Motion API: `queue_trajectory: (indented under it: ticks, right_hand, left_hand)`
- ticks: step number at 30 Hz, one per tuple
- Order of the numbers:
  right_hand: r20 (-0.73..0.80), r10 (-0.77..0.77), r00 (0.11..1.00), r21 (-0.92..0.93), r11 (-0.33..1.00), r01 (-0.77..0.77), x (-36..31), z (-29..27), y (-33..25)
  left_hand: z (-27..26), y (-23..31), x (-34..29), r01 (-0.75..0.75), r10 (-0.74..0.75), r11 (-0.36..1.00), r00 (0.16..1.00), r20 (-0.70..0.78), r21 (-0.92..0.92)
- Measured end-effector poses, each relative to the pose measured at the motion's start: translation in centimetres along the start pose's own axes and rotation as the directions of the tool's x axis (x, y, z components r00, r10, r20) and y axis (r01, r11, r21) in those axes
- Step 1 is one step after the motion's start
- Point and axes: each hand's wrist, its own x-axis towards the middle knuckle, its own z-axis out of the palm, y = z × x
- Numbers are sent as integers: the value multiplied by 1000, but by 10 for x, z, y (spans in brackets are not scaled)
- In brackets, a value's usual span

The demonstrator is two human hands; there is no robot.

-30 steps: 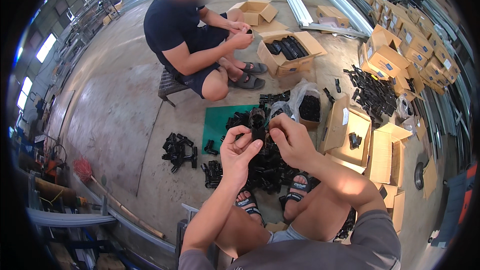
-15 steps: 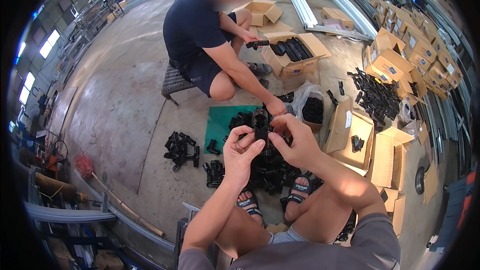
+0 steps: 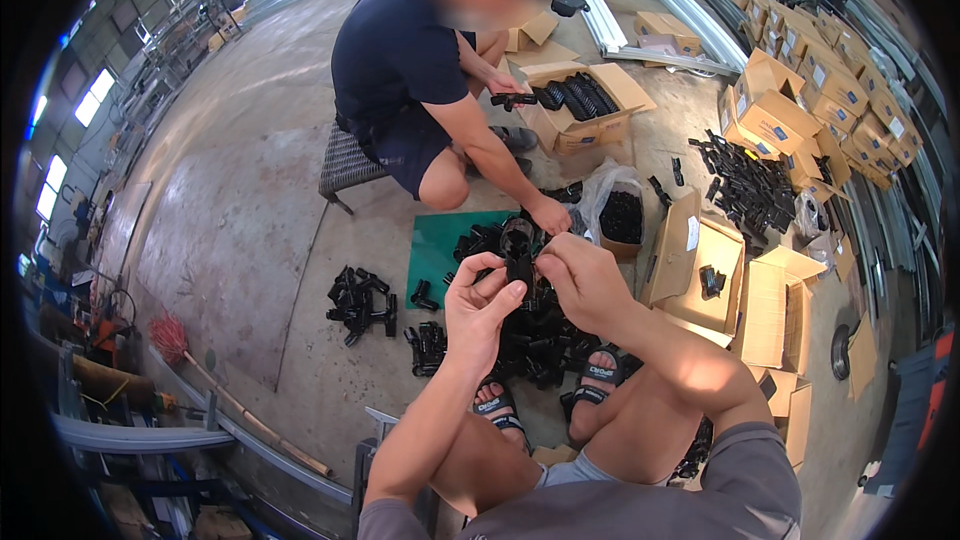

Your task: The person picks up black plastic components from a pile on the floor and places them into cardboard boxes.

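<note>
In front of me, my left hand (image 3: 474, 305) is closed on a black plastic fitting (image 3: 519, 265), thumb on its near end and fingers at its left side. My right hand (image 3: 585, 285) is pinched at the fitting's right edge; whatever lies between its fingertips is hidden. Below my hands a heap of black fittings (image 3: 545, 350) covers the floor between my sandalled feet. Part of that heap rests on a green sheet (image 3: 432, 240). To the left lies a smaller pile of black fittings (image 3: 357, 305).
A seated co-worker (image 3: 400, 80) holds a black part over an open carton (image 3: 590, 135) and reaches toward the heap. At right are open cartons (image 3: 690, 250), a spread of black parts (image 3: 750, 185) and stacked boxes (image 3: 835, 90). A red mop (image 3: 170, 335) lies left.
My right hand's fingers have curled in to a tighter pinch beside the fitting. My left hand keeps its hold. The co-worker's head has moved to the right.
</note>
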Motion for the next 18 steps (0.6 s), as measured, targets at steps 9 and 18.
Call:
queue_trajectory:
  ticks: [9,18]
  right_hand:
    - [-95,50,994,22,999,-48,-3,-10,-2]
    - [-83,151,985,86,986,-144,-3,-11,-6]
  left_hand:
    - [-25,1,5,265,-101,835,935,339,-482]
    - [-17,5,0,287,-166,818,948,273,-498]
